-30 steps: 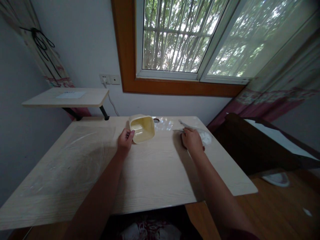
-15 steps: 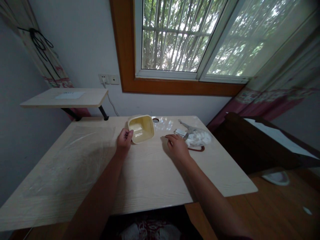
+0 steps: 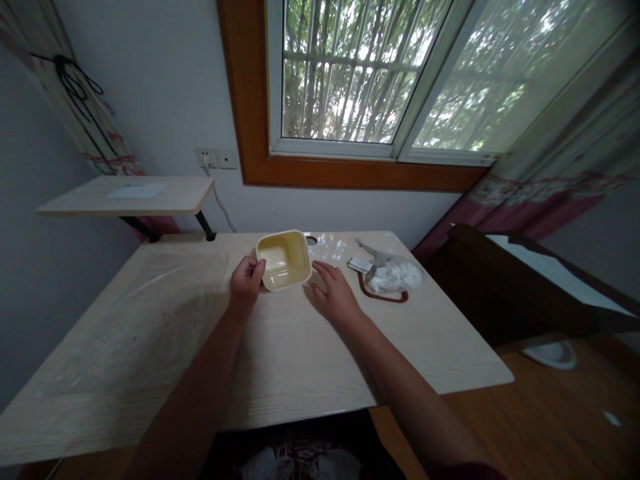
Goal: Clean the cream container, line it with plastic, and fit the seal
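Toward the back of the desk, left of the bag, a pale yellow tub tilts its open mouth toward the person; whether its base touches the desk I cannot tell. It looks like thin, glossy plastic: probably light, fairly stiff, a little slippery, unlikely to break. Opposite sides of the rim seem the best hold. The left hand has its grip closed on the tub's left rim, thumb at the inner edge. The right hand is open, holding nothing, fingertips just beside the right wall; contact is unclear. No brand shows on the tub. Farther right, the bag overlaps a brown loop, beside a small white packet with no readable print. On the shelf, a paper bears writing too small to read.
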### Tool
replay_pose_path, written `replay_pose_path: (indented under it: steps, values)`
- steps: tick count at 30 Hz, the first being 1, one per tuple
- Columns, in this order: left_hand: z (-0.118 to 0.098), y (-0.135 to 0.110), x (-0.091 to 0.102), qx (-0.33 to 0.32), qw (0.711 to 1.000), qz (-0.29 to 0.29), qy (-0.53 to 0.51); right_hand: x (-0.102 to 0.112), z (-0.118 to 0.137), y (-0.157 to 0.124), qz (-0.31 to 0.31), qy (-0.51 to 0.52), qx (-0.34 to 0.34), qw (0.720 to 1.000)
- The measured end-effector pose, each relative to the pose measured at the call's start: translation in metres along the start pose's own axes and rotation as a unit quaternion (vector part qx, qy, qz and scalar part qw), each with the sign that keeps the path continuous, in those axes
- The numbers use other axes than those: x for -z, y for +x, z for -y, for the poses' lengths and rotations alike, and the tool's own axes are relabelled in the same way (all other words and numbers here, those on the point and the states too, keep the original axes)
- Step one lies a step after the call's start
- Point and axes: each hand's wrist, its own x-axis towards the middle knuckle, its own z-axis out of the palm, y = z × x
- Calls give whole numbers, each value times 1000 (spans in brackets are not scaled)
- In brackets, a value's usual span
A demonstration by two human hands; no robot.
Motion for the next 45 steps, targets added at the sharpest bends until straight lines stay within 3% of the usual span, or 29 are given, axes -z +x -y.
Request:
replay_pose_path:
  steps: [8, 18, 35, 45]
  values:
    - [-17, -4, 1, 0, 1000, 0, -20, -16, 16, 1, -26, 71, 38, 996]
    - [-30, -3, 4, -25, 999, 19, -39, -17, 27, -3, -29, 91, 21, 995]
    - [-9, 7, -1, -5, 995, -2, -103, -21, 26, -4, -39, 88, -4, 995]
    - [11, 14, 0, 33, 987, 21, -156, -32, 19, -9, -22, 95, -14, 995]
